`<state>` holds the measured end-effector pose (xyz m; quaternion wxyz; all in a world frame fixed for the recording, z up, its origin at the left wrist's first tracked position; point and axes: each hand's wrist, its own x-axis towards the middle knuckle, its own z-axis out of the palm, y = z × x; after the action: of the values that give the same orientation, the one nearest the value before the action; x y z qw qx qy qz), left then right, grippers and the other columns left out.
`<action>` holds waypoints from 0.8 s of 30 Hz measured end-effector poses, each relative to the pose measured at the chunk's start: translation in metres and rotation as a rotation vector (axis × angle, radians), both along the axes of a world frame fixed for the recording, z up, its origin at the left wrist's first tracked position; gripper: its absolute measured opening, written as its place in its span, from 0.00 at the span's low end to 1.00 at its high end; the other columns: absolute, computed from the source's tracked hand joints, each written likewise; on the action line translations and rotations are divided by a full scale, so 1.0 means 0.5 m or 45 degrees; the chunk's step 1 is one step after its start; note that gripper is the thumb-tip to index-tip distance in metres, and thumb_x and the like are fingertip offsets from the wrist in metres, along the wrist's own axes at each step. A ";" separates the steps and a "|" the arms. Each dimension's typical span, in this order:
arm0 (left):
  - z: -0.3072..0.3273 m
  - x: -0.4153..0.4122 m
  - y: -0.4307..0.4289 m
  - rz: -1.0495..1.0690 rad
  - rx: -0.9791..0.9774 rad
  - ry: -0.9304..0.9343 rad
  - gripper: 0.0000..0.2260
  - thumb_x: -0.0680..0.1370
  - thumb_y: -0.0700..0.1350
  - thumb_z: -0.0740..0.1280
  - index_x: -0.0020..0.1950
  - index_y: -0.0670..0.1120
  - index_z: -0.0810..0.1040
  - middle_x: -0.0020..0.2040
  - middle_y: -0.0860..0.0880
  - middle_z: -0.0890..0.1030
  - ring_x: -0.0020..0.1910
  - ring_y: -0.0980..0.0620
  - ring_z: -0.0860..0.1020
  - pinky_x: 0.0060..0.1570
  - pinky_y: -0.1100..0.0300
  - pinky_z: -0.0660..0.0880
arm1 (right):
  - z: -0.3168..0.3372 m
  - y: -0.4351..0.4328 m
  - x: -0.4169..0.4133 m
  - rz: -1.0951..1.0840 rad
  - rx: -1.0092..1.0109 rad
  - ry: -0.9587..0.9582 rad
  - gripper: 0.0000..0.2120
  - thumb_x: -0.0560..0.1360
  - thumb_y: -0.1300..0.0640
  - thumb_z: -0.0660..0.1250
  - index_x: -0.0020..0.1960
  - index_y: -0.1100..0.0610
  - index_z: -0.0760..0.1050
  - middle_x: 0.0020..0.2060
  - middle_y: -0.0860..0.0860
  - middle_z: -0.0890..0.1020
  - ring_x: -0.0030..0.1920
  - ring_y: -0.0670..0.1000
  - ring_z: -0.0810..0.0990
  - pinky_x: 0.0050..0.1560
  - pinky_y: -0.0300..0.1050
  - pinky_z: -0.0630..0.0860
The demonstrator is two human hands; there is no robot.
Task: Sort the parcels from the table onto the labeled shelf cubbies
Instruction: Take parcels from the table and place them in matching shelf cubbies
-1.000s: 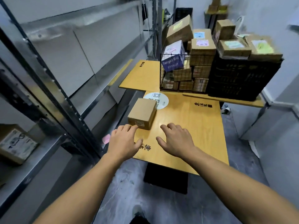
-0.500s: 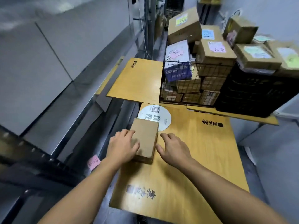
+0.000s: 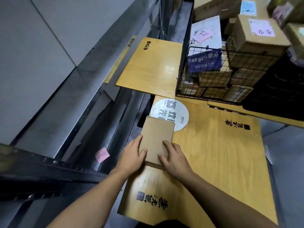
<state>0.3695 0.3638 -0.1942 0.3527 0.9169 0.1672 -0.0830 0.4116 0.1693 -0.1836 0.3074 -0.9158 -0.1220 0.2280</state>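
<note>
the small brown parcel [image 3: 156, 137] lies flat on the wooden table [image 3: 222, 153], clasped between both hands. the left hand [image 3: 131, 156] grips its left edge, thumb on top. the right hand [image 3: 175, 157] curls over its near right corner. just past the fingertips lies a round white sticker [image 3: 171, 111]. farther ahead of the right hand stands a wire basket [image 3: 209, 49] of boxes. left of the left hand, a pink note [image 3: 102, 154] sits on the shelf [image 3: 69, 102].

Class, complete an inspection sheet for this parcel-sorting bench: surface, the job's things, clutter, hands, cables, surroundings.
Surface: wooden table with a round white sticker.
Job's things: small brown box at the table's left edge; more parcels in the wire basket; metal shelf at left.
Clutter: pink note on the shelf.
Hands: left hand and right hand hold the box's near end.
Cables: thin lines by the shelf post, maybe wires.
Surroundings: black crate.
</note>
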 end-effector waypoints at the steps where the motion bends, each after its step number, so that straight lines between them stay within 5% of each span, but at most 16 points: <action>1: 0.003 -0.004 -0.006 0.029 -0.008 -0.013 0.28 0.79 0.55 0.63 0.77 0.55 0.57 0.71 0.48 0.70 0.67 0.45 0.70 0.66 0.48 0.69 | -0.003 0.000 0.000 -0.028 0.045 0.012 0.28 0.80 0.42 0.62 0.78 0.46 0.60 0.73 0.52 0.65 0.69 0.53 0.70 0.67 0.42 0.68; 8: 0.057 -0.063 -0.074 0.195 -0.067 -0.360 0.28 0.75 0.51 0.68 0.74 0.56 0.64 0.65 0.52 0.72 0.64 0.52 0.72 0.64 0.54 0.68 | 0.029 -0.052 -0.017 -0.182 0.427 -0.099 0.24 0.77 0.50 0.72 0.70 0.49 0.71 0.60 0.48 0.71 0.59 0.45 0.72 0.55 0.27 0.62; 12: 0.113 -0.100 -0.142 0.340 -0.242 -0.661 0.21 0.74 0.51 0.67 0.67 0.60 0.70 0.59 0.53 0.75 0.56 0.63 0.75 0.52 0.75 0.68 | 0.082 -0.106 -0.018 -0.217 0.662 -0.144 0.22 0.76 0.52 0.73 0.66 0.42 0.72 0.61 0.43 0.72 0.57 0.31 0.71 0.54 0.21 0.65; 15: 0.143 -0.129 -0.186 0.550 -0.310 -0.828 0.18 0.75 0.49 0.66 0.65 0.59 0.73 0.58 0.55 0.75 0.54 0.63 0.76 0.50 0.76 0.69 | 0.117 -0.152 -0.022 -0.175 0.843 -0.181 0.21 0.76 0.56 0.74 0.64 0.41 0.71 0.62 0.43 0.74 0.61 0.30 0.70 0.58 0.23 0.65; 19: 0.171 -0.163 -0.229 0.626 -0.283 -0.763 0.20 0.75 0.51 0.63 0.67 0.55 0.71 0.62 0.53 0.72 0.58 0.58 0.76 0.53 0.71 0.70 | 0.144 -0.198 -0.046 -0.054 0.958 -0.184 0.20 0.76 0.58 0.73 0.66 0.46 0.75 0.63 0.43 0.75 0.63 0.35 0.72 0.63 0.30 0.68; 24: 0.194 -0.236 -0.281 0.641 -0.610 -0.855 0.21 0.76 0.50 0.63 0.69 0.55 0.68 0.66 0.55 0.74 0.63 0.63 0.74 0.57 0.70 0.70 | 0.163 -0.227 -0.100 0.090 1.031 -0.188 0.21 0.77 0.57 0.72 0.66 0.41 0.73 0.65 0.44 0.76 0.66 0.38 0.72 0.65 0.31 0.68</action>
<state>0.2516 0.2232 -0.0970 0.5975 0.7171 0.2370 0.2694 0.3614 0.0560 -0.1021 0.6252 -0.7300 -0.2549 0.1055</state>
